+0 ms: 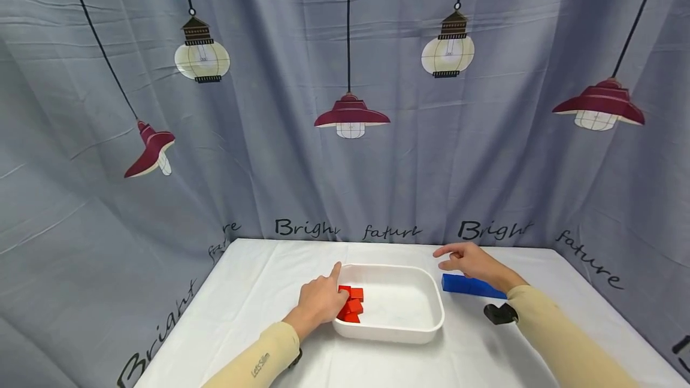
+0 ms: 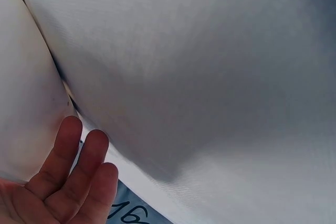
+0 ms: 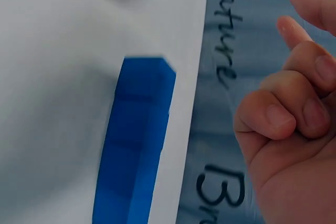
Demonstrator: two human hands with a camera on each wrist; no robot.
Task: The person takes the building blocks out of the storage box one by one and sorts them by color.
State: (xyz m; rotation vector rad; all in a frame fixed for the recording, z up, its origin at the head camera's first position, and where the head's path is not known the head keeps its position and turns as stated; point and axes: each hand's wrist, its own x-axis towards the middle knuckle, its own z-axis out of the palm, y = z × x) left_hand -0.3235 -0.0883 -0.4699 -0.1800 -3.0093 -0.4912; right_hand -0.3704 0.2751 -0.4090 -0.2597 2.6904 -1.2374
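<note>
My left hand (image 1: 321, 297) is at the left end of a white plastic tray (image 1: 388, 333), its thumb over the rim and its index finger pointing forward along the corner. In the left wrist view, three slightly bent fingers (image 2: 86, 163) lie against the tray's outer wall. Several red blocks (image 1: 354, 306) sit in the tray's left end, partly hidden by that hand. My right hand (image 1: 474, 261) hovers past the tray's right end, holding nothing; its index finger reaches out while other fingers curl loosely. Below it, several blue blocks (image 3: 128, 124) form a straight row on the table.
A white cloth covers the table (image 1: 280, 256). Beyond its back edge hangs a grey-blue curtain (image 1: 350, 184) printed with lamps and lettering. Dark wrist straps (image 1: 500, 314) show at the sleeves.
</note>
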